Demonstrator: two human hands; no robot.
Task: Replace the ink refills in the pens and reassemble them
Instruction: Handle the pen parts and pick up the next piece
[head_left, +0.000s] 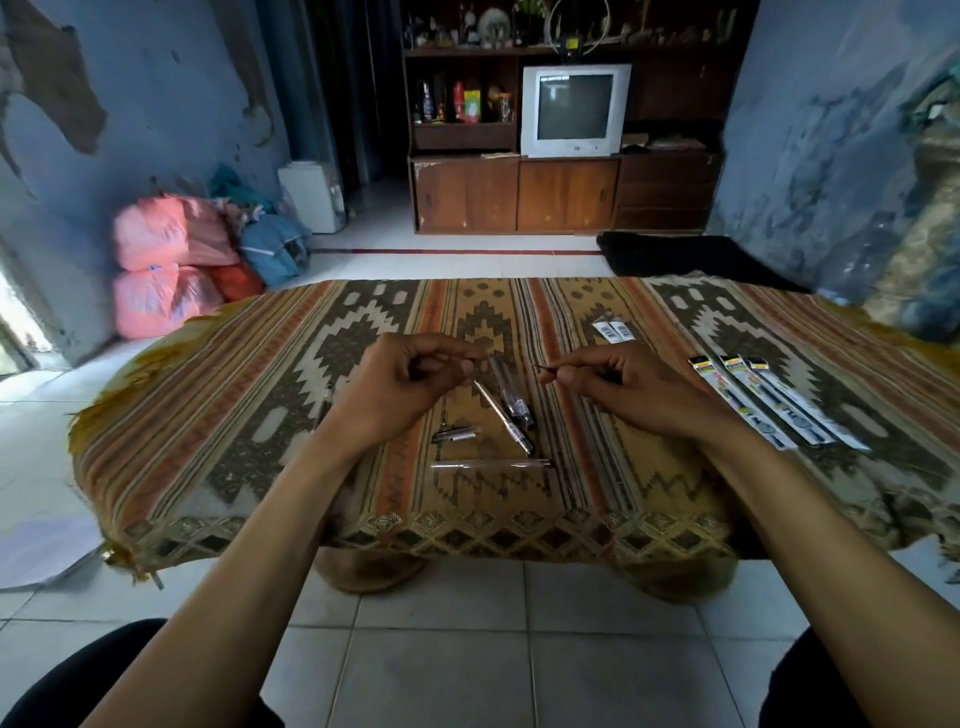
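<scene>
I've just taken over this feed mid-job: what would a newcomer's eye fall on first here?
First, the two hands raised mid-table: the left hand pinches a clear pen barrel, and the right hand pinches a thin dark part. Below them, loose pen parts lie on the patterned cloth. To the right, three packaged refills lie side by side.

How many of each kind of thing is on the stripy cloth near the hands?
Long refill packets, on the right: 3
Small white packets, farther back: 2
Clear pen barrels and tubes lying in the middle: about 5; they overlap, so this count is unsure
Total: about 10
The left hand and right hand each pinch a small part too.
</scene>
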